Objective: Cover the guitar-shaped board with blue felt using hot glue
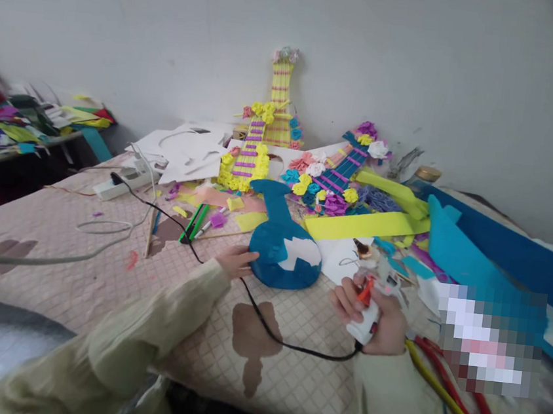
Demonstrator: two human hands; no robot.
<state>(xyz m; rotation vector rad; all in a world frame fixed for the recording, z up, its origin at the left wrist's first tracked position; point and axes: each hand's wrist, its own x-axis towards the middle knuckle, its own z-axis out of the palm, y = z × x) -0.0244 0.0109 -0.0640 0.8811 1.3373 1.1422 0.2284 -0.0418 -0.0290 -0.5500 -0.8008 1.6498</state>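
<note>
A blue guitar-shaped cutout [264, 258] with a ragged white patch lies on the table in front of me. My left hand [238, 259] grips its left edge, thumb on top and the other fingers partly hidden. To the right of the cutout, my right hand [386, 320] is wrapped round the white handle of a hot glue gun [367, 325] with an orange trigger. The gun's front end points up and away, and its black cord [268, 333] runs left across the table. A white sheet [343, 259] lies just beyond the gun.
Decorated paper instruments [281, 89] lean on the wall. Red-and-yellow-handled pliers or scissors [460, 384] lie beside my right wrist. Yellow strips [363, 226] and blue sheets [483, 255] cover the right side. A green cutter [194, 223] and a power strip [124, 181] lie left.
</note>
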